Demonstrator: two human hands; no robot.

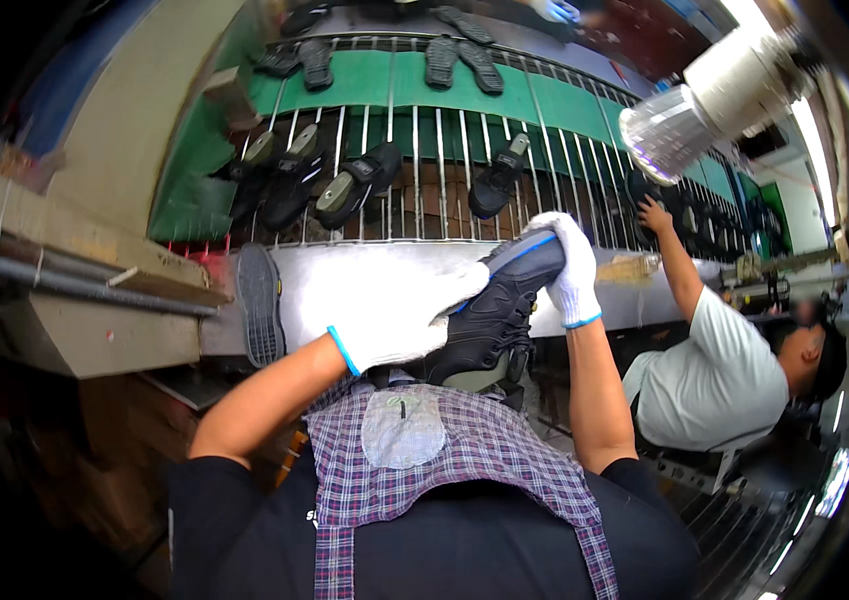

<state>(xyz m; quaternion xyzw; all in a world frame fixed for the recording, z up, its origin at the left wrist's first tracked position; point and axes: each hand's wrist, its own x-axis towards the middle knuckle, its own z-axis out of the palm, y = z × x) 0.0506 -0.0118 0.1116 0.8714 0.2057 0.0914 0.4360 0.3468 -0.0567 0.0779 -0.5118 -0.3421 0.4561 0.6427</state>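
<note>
Close to my chest I hold a black lace-up shoe (493, 325), its toe pointing away and to the right. A blue line runs along the edge near its sole, and a grey-green form shows at its ankle opening. My right hand (572, 265), in a white knitted glove with a blue cuff, is wrapped round the toe end. My left hand (410, 318), gloved the same way, grips the shoe's left side with its fingers along the sole edge. A loose dark sole (261, 305) lies on the metal ledge (345, 275) left of my left hand.
Beyond the ledge, a rack of metal bars (418, 170) carries several black shoes on forms. Loose soles (442, 62) lie on a green strip behind it. A pale lamp-like fixture (710, 100) hangs at upper right. A co-worker (710, 370) reaches toward shoes at right.
</note>
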